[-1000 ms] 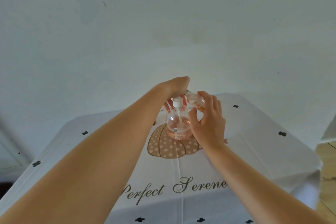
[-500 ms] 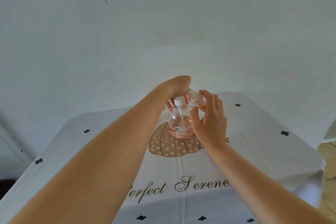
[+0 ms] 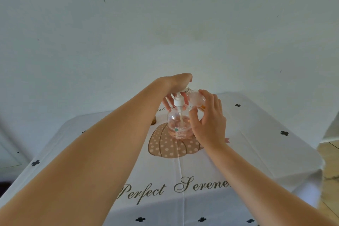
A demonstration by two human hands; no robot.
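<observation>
Pump bottle [image 3: 180, 124] stands upright on pumpkin print [image 3: 165, 147] of tablecloth [image 3: 256, 152], left hand [image 3: 176, 83] arched over its head, fingers curled round it, apparently to press, while right hand [image 3: 211, 122] pinches small clear bottle [image 3: 196, 98] at the spout, likely to catch liquid.

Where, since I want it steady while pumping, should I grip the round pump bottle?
Probably take the pump bottle by its short neck under the white collar, coming from the left: the globe body is wide and smooth, it stands upright, and the right hand with the small bottle crowds the right side.
</observation>
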